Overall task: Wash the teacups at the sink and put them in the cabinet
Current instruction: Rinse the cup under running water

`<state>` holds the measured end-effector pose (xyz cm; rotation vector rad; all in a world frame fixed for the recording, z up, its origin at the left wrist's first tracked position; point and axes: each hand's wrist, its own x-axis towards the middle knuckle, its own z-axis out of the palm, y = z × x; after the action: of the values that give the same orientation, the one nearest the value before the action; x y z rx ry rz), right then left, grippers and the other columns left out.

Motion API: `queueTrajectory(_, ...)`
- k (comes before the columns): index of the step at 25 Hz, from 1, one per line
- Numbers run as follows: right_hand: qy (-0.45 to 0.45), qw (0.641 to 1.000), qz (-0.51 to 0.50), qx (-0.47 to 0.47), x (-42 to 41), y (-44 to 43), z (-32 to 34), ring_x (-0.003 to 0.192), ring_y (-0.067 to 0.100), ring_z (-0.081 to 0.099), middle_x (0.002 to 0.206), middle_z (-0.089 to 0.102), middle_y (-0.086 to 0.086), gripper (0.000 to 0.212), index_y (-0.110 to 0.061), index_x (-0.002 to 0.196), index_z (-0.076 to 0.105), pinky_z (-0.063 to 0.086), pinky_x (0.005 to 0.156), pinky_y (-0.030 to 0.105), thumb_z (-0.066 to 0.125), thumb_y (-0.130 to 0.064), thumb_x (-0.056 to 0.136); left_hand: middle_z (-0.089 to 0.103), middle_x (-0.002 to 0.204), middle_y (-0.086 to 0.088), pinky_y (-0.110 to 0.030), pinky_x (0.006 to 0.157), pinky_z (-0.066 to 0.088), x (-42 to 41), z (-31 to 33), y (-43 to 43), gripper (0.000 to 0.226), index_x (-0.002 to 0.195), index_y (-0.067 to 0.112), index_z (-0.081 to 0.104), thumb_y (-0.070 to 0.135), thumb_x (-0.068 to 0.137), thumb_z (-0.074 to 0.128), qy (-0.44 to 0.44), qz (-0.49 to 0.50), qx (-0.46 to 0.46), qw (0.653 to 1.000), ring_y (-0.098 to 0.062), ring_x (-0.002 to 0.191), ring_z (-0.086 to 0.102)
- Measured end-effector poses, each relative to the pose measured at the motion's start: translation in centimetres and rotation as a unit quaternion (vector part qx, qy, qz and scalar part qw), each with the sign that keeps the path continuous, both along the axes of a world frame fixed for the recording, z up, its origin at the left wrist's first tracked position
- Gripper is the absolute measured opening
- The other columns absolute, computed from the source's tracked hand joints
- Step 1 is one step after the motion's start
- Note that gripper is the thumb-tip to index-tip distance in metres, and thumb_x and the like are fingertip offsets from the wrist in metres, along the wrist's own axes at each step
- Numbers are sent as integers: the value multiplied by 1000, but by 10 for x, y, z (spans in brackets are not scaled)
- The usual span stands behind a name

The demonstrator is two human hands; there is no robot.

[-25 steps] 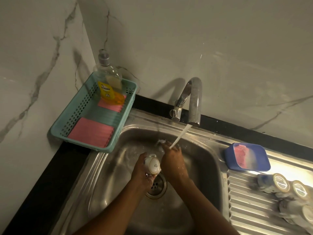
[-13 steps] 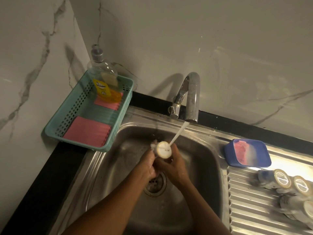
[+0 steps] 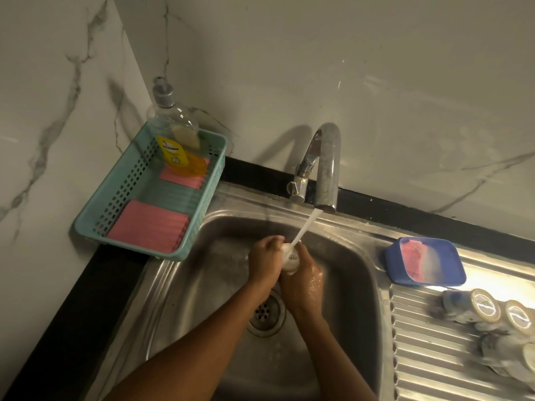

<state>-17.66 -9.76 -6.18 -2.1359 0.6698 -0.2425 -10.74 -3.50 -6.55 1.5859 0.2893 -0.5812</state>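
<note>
A small white teacup [image 3: 290, 260] is held between both hands over the steel sink [image 3: 359, 273], its base turned up toward me. Water from the tap [image 3: 326, 166] runs down onto it. My left hand [image 3: 265, 263] grips the cup from the left, fingers curled over its far side. My right hand [image 3: 305, 280] cups it from the right and below. Most of the cup is hidden by the fingers. Several washed teacups [image 3: 486, 309] lie upside down on the ribbed drainboard at the right.
A teal basket [image 3: 121, 195] on the left counter holds pink cloths and a dish-soap bottle [image 3: 181, 149]. A blue soap dish [image 3: 425, 261] sits by the sink's right rim. The drain [image 3: 265, 312] lies under my wrists. Marble walls close the corner.
The cup went from my left hand alone up under the stream, and both hands now close round it. The view shifted slightly.
</note>
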Motion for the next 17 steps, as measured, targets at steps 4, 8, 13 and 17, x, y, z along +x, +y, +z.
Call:
queueTrajectory(4, -2, 999, 9, 37, -11, -5, 12, 82, -11, 65, 87, 66, -19, 47, -24, 131, 59, 51, 63, 8, 74, -12, 88, 68, 84, 2, -12, 60, 47, -3, 6, -18, 16, 99, 15, 69, 21, 103, 55, -126, -114, 102, 980, -7, 76, 66)
queueTrajectory(8, -7, 989, -6, 148, -17, -12, 21, 94, 6, 68, 99, 64, -17, 63, -37, 124, 51, 59, 75, 22, 83, -8, 77, 71, 91, -6, -26, 61, 52, 19, 14, -19, 13, 96, 17, 72, 25, 98, 62, 62, -101, 30, 992, -18, 78, 67)
queueTrajectory(13, -16, 967, 16, 253, -4, -8, 20, 102, 15, 69, 110, 67, -4, 60, -27, 120, 51, 62, 80, 32, 83, -2, 76, 70, 81, -4, -28, 63, 47, 18, 20, 8, 28, 94, 18, 71, 40, 99, 56, 163, -85, -53, 982, -17, 71, 65)
queueTrajectory(17, 5, 985, -12, 173, -6, 7, 8, 93, 12, 70, 103, 70, -5, 58, -31, 117, 56, 61, 73, 30, 86, -10, 73, 74, 89, -9, -35, 71, 54, 3, 10, 15, 22, 98, 17, 73, 36, 97, 64, 131, -49, -106, 985, -23, 81, 71)
